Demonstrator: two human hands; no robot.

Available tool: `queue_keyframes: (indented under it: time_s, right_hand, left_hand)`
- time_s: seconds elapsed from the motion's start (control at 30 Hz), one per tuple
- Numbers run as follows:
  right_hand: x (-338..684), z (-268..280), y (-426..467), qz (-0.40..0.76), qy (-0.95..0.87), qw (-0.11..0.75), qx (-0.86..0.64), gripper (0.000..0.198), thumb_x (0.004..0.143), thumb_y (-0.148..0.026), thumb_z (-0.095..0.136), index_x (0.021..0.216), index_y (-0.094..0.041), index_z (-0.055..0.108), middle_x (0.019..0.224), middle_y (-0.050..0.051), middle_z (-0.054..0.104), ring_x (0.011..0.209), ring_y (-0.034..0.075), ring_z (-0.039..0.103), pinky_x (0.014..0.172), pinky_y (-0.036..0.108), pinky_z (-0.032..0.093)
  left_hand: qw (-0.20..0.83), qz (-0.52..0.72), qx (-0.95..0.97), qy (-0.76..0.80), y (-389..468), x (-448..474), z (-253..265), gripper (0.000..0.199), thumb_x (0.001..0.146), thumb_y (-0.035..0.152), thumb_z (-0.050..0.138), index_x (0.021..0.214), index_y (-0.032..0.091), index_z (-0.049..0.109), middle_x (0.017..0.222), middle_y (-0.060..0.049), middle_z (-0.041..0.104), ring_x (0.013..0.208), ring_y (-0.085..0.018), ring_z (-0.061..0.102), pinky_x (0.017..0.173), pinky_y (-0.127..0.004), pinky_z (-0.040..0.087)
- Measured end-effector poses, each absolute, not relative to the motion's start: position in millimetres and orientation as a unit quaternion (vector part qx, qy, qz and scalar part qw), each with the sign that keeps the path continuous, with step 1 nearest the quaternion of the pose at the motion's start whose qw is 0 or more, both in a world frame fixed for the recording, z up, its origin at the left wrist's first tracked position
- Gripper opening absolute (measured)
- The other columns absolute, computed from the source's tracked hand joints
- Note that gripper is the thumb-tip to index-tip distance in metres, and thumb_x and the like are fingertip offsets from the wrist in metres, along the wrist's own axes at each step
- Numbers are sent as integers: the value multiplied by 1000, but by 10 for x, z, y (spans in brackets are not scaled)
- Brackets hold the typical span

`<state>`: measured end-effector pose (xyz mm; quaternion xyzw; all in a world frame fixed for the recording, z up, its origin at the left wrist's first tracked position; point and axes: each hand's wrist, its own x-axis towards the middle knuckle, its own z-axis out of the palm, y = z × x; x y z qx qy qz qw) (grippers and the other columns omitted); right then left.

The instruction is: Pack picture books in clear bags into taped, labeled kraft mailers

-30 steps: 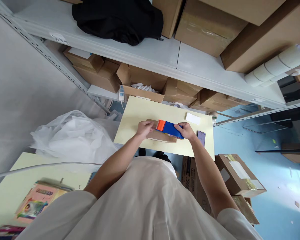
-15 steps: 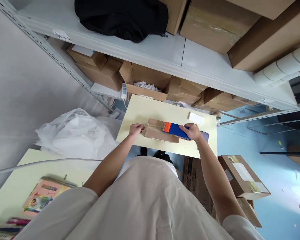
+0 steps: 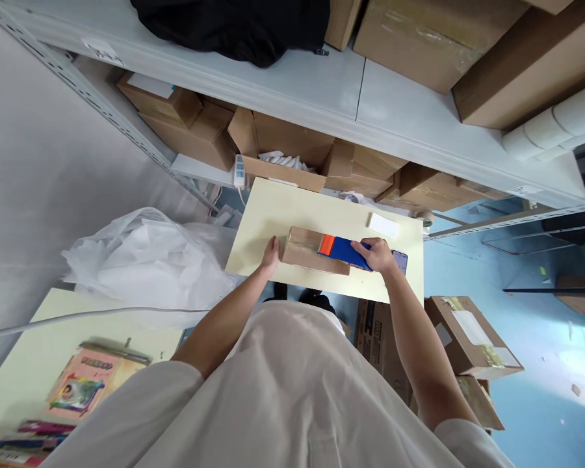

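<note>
A small, long cardboard box (image 3: 302, 249) lies on the pale yellow table, with clear tape along its top. My right hand (image 3: 377, 254) is closed round a blue and orange tape dispenser (image 3: 344, 251), whose orange end rests over the right part of the box. At the box's left end, my left hand (image 3: 272, 253) stands on edge with its fingers stretched out, beside or touching the end face; which of the two I cannot tell. No object shows in that hand.
On the table (image 3: 268, 201) are a white card-like item (image 3: 383, 225) and a phone (image 3: 400, 261). Behind it a shelf (image 3: 292, 91) holds cardboard boxes. White plastic bags (image 3: 146, 266) bulge at the left, and cartons (image 3: 472, 335) stand on the floor to the right.
My left hand has gone from pinching at the box's left edge to flattened, fingers out, alongside that end. The tape dispenser stays nearly in place. The whole view has shifted slightly.
</note>
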<state>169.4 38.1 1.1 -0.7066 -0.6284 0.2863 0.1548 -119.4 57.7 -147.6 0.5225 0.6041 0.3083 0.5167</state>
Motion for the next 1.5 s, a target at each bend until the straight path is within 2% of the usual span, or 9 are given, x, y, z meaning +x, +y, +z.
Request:
queue_keyframes:
  time_s: [0.1, 0.17, 0.2, 0.27, 0.5, 0.77, 0.9, 1.17, 1.5]
  right_hand:
    - [1707, 22, 370, 289, -631, 150, -705, 56, 77, -67, 48, 47, -20, 39, 48, -3, 31, 50, 10, 29, 47, 26, 28]
    - [1717, 29, 372, 292, -627, 147, -707, 56, 77, -67, 48, 48, -20, 41, 47, -3, 33, 49, 10, 31, 48, 26, 28]
    - [1719, 32, 377, 296, -625, 145, -708, 57, 77, -68, 48, 47, -20, 41, 47, -3, 34, 49, 10, 32, 48, 26, 28]
    - [1713, 39, 393, 304, -625, 142, -705, 57, 77, -68, 48, 47, -20, 42, 46, -3, 35, 49, 10, 33, 48, 26, 28]
    - [1750, 87, 493, 325, -649, 115, -678, 57, 79, -67, 47, 47, -20, 42, 46, -2, 38, 49, 10, 33, 48, 26, 27]
    - [2759, -159, 262, 335, -625, 74, -701, 54, 77, -67, 47, 50, -20, 47, 48, -1, 46, 50, 12, 42, 51, 26, 33]
    - [2873, -403, 316, 344, -618, 88, -701, 55, 76, -68, 47, 48, -21, 44, 46, -2, 39, 48, 11, 37, 50, 26, 32]
    - [2601, -551, 760, 376, -648, 136, -648, 50, 77, -60, 50, 49, -20, 39, 47, -4, 33, 49, 10, 30, 48, 25, 29]
    - [2665, -823, 712, 440, -629, 173, -617, 48, 79, -56, 52, 50, -19, 41, 48, -5, 32, 47, 8, 29, 46, 24, 27]
  left_hand:
    - [401, 256, 706, 524, 670, -1248, -1206, 111, 66, 71, 61, 149, 13, 16, 156, -20, 18, 145, -33, 11, 114, -46, 19]
    - [309, 170, 843, 407, 761, -1205, -1015, 136, 47, 74, 72, 149, 8, 11, 156, -24, 10, 145, -39, 3, 115, -50, 6]
    - [278, 128, 878, 369, 807, -1163, -941, 139, 45, 73, 72, 150, 7, 9, 157, -23, 9, 145, -40, 2, 115, -50, 1]
    - [244, 73, 901, 352, 884, -1073, -857, 138, 46, 68, 74, 149, 6, 6, 156, -24, 13, 144, -39, 8, 115, -49, -1]
    - [217, 37, 900, 378, 954, -1003, -887, 127, 50, 58, 74, 148, 6, 11, 148, -23, 31, 136, -37, 26, 114, -43, 10]
    - [199, -6, 898, 393, 960, -948, -814, 127, 52, 59, 72, 149, 5, 10, 146, -23, 33, 135, -38, 27, 115, -50, -2]
    - [186, -42, 892, 410, 1004, -1004, -757, 126, 54, 58, 71, 149, 4, 9, 145, -24, 35, 134, -39, 28, 113, -54, -9]
    - [165, -88, 879, 439, 999, -791, -677, 133, 56, 75, 63, 149, -1, 6, 156, -26, 6, 144, -42, 2, 113, -53, -7]
    - [174, -82, 903, 383, 807, 46, -754, 117, 72, 77, 46, 149, -1, 7, 156, -24, 8, 145, -36, 0, 115, -48, -7]
